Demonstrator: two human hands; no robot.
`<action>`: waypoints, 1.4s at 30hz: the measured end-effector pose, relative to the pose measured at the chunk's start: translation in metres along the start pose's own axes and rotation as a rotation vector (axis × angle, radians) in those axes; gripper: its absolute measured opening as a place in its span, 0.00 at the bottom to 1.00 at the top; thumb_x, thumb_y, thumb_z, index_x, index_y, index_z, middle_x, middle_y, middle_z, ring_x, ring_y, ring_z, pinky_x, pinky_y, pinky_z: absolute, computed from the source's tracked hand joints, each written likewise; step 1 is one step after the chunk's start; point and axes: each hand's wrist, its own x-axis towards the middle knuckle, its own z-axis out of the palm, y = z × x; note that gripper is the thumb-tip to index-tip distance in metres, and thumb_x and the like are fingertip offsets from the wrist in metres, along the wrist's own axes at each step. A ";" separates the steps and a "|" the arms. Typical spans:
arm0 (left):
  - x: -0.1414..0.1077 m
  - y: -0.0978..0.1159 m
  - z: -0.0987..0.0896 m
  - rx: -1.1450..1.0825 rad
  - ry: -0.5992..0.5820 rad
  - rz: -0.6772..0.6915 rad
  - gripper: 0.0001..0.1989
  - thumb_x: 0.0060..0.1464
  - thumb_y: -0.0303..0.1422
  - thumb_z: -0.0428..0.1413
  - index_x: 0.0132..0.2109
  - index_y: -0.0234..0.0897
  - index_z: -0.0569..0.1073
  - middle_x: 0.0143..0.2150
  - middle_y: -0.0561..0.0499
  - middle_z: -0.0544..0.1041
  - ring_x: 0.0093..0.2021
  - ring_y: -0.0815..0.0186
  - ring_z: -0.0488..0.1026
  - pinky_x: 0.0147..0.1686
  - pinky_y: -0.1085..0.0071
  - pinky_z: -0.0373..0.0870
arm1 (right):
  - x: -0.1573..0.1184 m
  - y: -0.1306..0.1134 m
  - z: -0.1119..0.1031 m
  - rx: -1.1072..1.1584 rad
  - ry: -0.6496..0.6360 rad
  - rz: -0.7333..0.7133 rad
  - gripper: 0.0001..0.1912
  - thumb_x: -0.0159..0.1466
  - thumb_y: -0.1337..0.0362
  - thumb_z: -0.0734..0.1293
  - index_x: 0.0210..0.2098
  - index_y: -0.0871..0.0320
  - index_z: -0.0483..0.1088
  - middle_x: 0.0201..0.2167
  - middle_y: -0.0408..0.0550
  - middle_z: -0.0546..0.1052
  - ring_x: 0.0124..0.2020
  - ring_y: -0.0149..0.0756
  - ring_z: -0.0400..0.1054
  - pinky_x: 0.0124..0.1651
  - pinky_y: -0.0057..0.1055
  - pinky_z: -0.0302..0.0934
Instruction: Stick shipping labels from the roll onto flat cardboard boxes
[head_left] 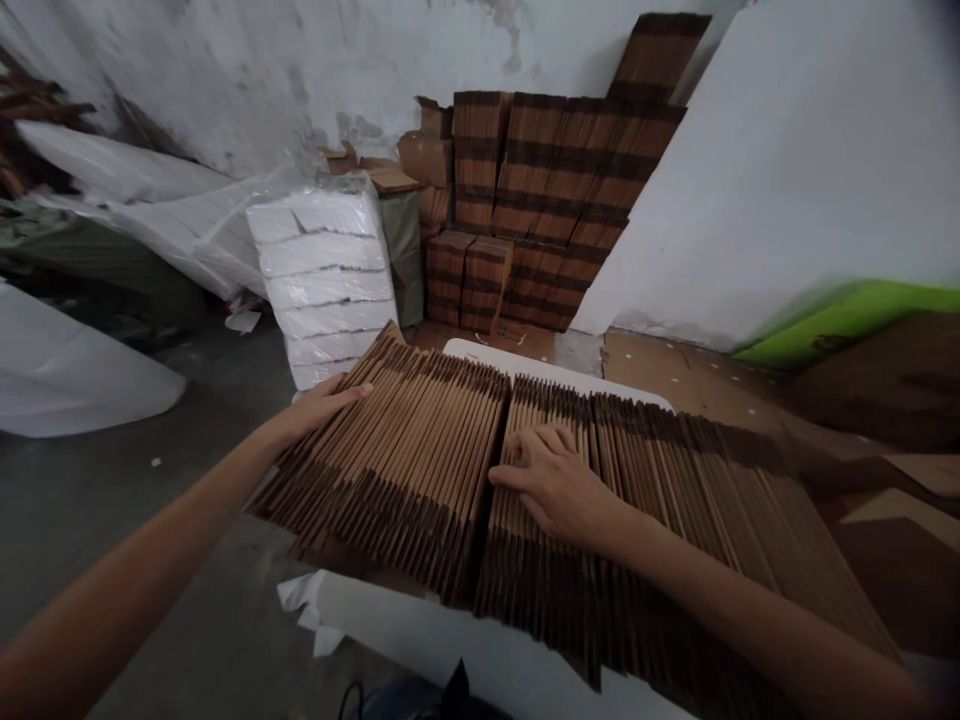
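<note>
Cardboard sheets (pixel 427 430), brown and flat, pack the white bench (pixel 471 351). At its left end my left hand (pixel 319 408) braces them, fingers unclenched; mid-bench my right hand (pixel 551 480) curls, grip unclear. Probably steadying; moving them needs even pressure.

Cardboard (pixel 420 430) stands on edge in a row on a white table (pixel 480 350), a dark gap splitting it; the left hand (pixel 322 407) lies on its left end, fingers extended; the right hand (pixel 551 485) rests on top just right of the gap, fingers curled; beyond, brown stacks (pixel 551 165) stand near a stained wall (pixel 300 75); a wrapped white pack (pixel 326 280) stands left of them.
</note>
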 end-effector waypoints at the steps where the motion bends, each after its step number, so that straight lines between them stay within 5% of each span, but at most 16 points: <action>1: 0.000 -0.001 0.000 0.006 0.002 0.009 0.30 0.46 0.51 0.56 0.53 0.39 0.69 0.54 0.47 0.72 0.52 0.55 0.70 0.50 0.66 0.68 | 0.003 -0.002 0.000 -0.010 -0.005 -0.017 0.12 0.58 0.72 0.59 0.38 0.54 0.69 0.41 0.50 0.65 0.46 0.42 0.54 0.51 0.42 0.44; 5: 0.000 -0.001 0.000 0.009 -0.004 0.025 0.30 0.46 0.51 0.56 0.54 0.39 0.69 0.53 0.47 0.73 0.51 0.54 0.70 0.49 0.65 0.70 | 0.013 -0.005 0.002 0.034 -0.100 -0.091 0.09 0.56 0.75 0.58 0.33 0.59 0.65 0.34 0.46 0.68 0.40 0.34 0.58 0.58 0.41 0.37; 11: -0.001 0.000 0.001 -0.039 -0.014 0.031 0.30 0.46 0.50 0.56 0.52 0.39 0.69 0.52 0.46 0.74 0.50 0.54 0.71 0.47 0.64 0.71 | 0.014 -0.004 0.006 0.098 -0.089 -0.114 0.22 0.62 0.72 0.55 0.54 0.53 0.61 0.34 0.46 0.67 0.39 0.35 0.57 0.53 0.40 0.41; 14: -0.002 0.000 0.001 -0.051 -0.022 0.020 0.30 0.45 0.50 0.56 0.52 0.39 0.70 0.53 0.46 0.73 0.51 0.54 0.71 0.48 0.64 0.70 | 0.014 -0.003 0.007 0.101 -0.098 -0.120 0.23 0.62 0.72 0.55 0.56 0.51 0.61 0.34 0.46 0.66 0.38 0.35 0.57 0.52 0.39 0.41; 24: -0.006 0.004 0.002 -0.038 -0.028 0.028 0.28 0.46 0.50 0.56 0.51 0.38 0.69 0.51 0.46 0.74 0.51 0.54 0.71 0.47 0.65 0.70 | 0.030 -0.011 0.005 -0.026 -0.035 -0.078 0.09 0.58 0.71 0.60 0.37 0.56 0.68 0.38 0.49 0.67 0.43 0.40 0.57 0.51 0.42 0.42; 28: -0.005 0.001 0.001 -0.043 -0.045 0.054 0.28 0.48 0.49 0.55 0.53 0.38 0.69 0.54 0.46 0.72 0.52 0.55 0.70 0.49 0.64 0.69 | 0.040 -0.014 0.009 0.013 -0.089 -0.144 0.05 0.59 0.72 0.58 0.30 0.59 0.63 0.31 0.45 0.68 0.38 0.35 0.59 0.56 0.40 0.39; 36: -0.004 -0.003 0.000 -0.081 -0.051 0.073 0.29 0.47 0.48 0.56 0.54 0.37 0.68 0.53 0.45 0.73 0.52 0.54 0.70 0.50 0.61 0.69 | 0.041 -0.014 0.016 0.151 -0.081 -0.140 0.22 0.63 0.73 0.54 0.55 0.56 0.61 0.35 0.47 0.69 0.39 0.34 0.61 0.52 0.38 0.42; 42: -0.004 -0.001 -0.001 -0.094 -0.068 0.071 0.27 0.47 0.48 0.56 0.52 0.40 0.69 0.51 0.48 0.74 0.51 0.56 0.70 0.49 0.65 0.69 | 0.042 -0.013 0.016 0.158 -0.087 -0.121 0.23 0.61 0.74 0.55 0.55 0.56 0.63 0.35 0.48 0.69 0.39 0.35 0.60 0.52 0.39 0.42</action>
